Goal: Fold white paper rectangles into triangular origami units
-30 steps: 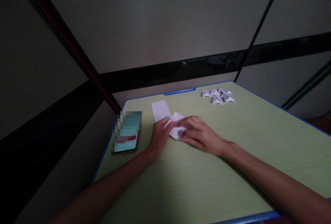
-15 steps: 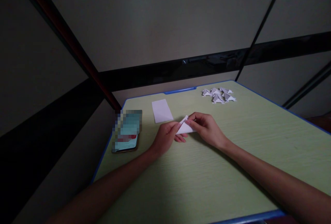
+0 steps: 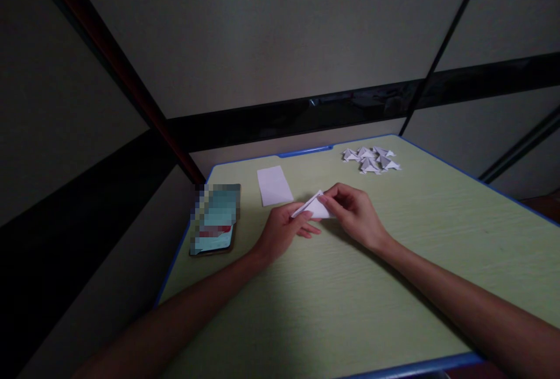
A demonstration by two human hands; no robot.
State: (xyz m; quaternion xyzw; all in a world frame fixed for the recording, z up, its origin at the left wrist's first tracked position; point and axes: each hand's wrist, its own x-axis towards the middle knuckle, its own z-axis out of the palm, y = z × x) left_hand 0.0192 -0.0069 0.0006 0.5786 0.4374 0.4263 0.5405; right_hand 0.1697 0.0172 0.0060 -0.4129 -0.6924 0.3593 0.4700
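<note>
Between my hands is a small piece of folded white paper [image 3: 315, 209], with a slanted upper edge and a pointed tip at the top. My left hand [image 3: 285, 226] grips its left end, thumb on the near face and the other fingers underneath. The right end is pinched by my right hand [image 3: 350, 209], thumb and index finger near the tip. Just beyond my left hand a flat white sheet of paper [image 3: 274, 185] lies on the table.
Several folded paper frogs [image 3: 371, 160] sit together at the far right of the light green table [image 3: 420, 262], which has a blue edge. A phone [image 3: 216, 221] with a lit, partly blurred screen lies at the left. Cabinet panels [image 3: 280, 35] rise behind the table.
My right hand has moved slightly up and to the right. The folded paper has turned in my fingers, and my left thumb now lies lower on it.
</note>
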